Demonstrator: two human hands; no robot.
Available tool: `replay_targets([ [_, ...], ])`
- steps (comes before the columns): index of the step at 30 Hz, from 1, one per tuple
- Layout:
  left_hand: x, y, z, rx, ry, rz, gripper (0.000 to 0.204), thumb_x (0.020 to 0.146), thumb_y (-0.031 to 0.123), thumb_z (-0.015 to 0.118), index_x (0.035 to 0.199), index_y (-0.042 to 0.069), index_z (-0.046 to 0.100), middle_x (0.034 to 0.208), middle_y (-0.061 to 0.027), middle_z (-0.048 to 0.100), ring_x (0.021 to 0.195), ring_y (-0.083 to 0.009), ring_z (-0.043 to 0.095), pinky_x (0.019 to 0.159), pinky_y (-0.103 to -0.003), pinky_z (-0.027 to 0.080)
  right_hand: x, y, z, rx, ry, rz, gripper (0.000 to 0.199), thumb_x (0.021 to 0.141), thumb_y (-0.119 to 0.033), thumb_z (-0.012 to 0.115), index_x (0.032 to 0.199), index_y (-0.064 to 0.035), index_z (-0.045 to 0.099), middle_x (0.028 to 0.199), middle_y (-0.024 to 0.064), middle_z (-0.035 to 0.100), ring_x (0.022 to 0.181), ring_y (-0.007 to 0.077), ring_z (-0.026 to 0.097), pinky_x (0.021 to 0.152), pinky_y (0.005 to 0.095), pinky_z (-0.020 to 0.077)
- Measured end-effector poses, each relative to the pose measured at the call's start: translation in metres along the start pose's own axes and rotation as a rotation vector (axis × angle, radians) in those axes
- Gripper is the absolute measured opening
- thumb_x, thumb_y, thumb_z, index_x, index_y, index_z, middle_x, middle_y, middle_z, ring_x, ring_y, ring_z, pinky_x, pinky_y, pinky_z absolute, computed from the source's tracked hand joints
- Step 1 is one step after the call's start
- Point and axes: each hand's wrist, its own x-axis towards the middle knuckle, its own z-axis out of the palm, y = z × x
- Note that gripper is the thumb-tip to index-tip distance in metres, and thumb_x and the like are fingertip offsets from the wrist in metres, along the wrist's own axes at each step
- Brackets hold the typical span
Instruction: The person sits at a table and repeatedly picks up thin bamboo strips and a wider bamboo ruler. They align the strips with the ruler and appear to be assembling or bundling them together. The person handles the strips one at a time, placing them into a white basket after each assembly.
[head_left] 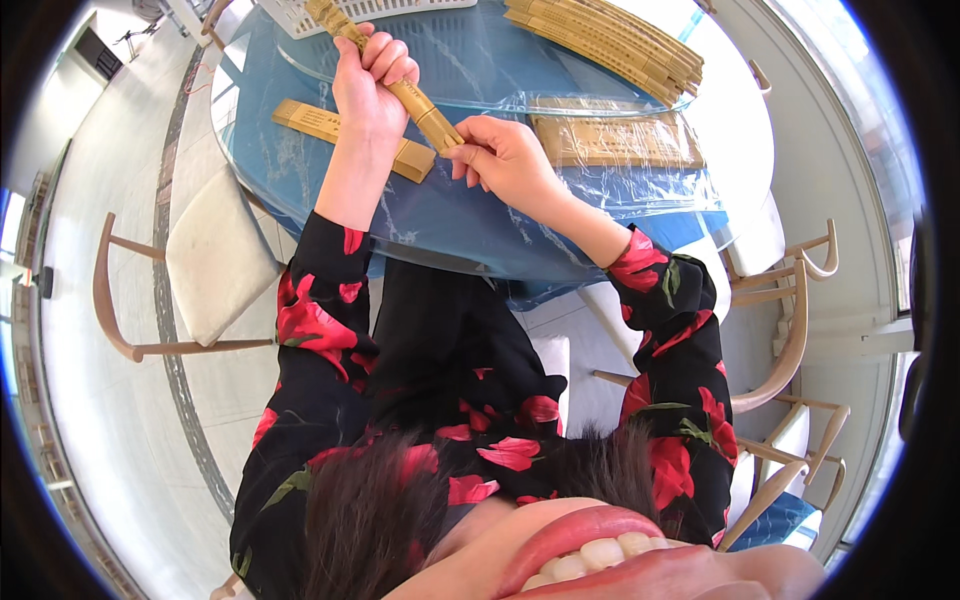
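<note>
A long, narrow gold cardboard box (424,112) is held aslant above the table, its far end up to the left. My left hand (372,85) is closed around its upper part. At the lower end, my right hand (505,162) pinches the box's end between thumb and fingers; the flaps there are partly covered by the fingertips. Beneath my left wrist, a second narrow gold box (312,121) lies on the blue table covering (290,175), partly hidden by my forearm.
A pile of flat gold cartons (610,45) lies at the far right. Nearer, a gold bundle (620,140) rests under crinkled clear plastic wrap (650,190). A white slotted basket (300,18) stands at the far edge of view. Wooden chairs (215,260) flank the table.
</note>
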Motion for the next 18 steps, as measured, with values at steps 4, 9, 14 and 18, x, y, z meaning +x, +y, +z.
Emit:
replay_targets([
  [4, -0.001, -0.009, -0.002, -0.082, 0.042, -0.044, 0.036, 0.115, 0.035, 0.036, 0.102, 0.006, 0.053, 0.072, 0.0042, 0.029, 0.06, -0.0081, 0.026, 0.056, -0.023, 0.031, -0.001, -0.002, -0.004, 0.036, 0.014, 0.039, 0.012, 0.099, -0.01, 0.064, 0.093, 0.0004, 0.069, 0.071, 0.0028, 0.067, 0.062, 0.0087, 0.06, 0.058, 0.0259, 0.0487],
  [9, -0.01, -0.026, 0.001, 0.363, 0.243, 0.02, 0.033, 0.112, 0.03, 0.046, 0.133, 0.006, 0.057, 0.133, -0.0071, 0.063, 0.125, -0.0249, 0.055, 0.111, -0.042, 0.041, 0.017, 0.012, -0.029, 0.189, 0.198, 0.0, 0.022, 0.101, -0.019, 0.065, 0.103, 0.003, 0.065, 0.085, 0.0072, 0.072, 0.071, 0.0079, 0.064, 0.061, 0.0243, 0.0514],
  [14, -0.016, -0.035, 0.004, 0.693, -0.021, -0.108, 0.047, 0.111, 0.035, 0.05, 0.15, 0.009, 0.049, 0.155, -0.0073, 0.051, 0.136, -0.0187, 0.048, 0.116, -0.04, 0.032, 0.028, 0.015, -0.06, -0.82, 0.598, -0.659, 0.03, 0.094, -0.028, 0.068, 0.116, -0.0084, 0.069, 0.102, 0.0091, 0.072, 0.09, 0.028, 0.068, 0.08, 0.0397, 0.0546],
  [18, -0.023, -0.048, 0.002, 0.819, -0.248, -0.158, 0.049, 0.11, 0.038, 0.05, 0.151, 0.009, 0.05, 0.155, -0.0079, 0.051, 0.137, -0.0173, 0.047, 0.117, -0.04, 0.028, 0.026, 0.013, -0.061, -0.788, 0.326, -0.328, 0.026, 0.096, -0.027, 0.065, 0.118, -0.0136, 0.071, 0.103, 0.0108, 0.072, 0.095, 0.033, 0.068, 0.081, 0.0428, 0.0547],
])
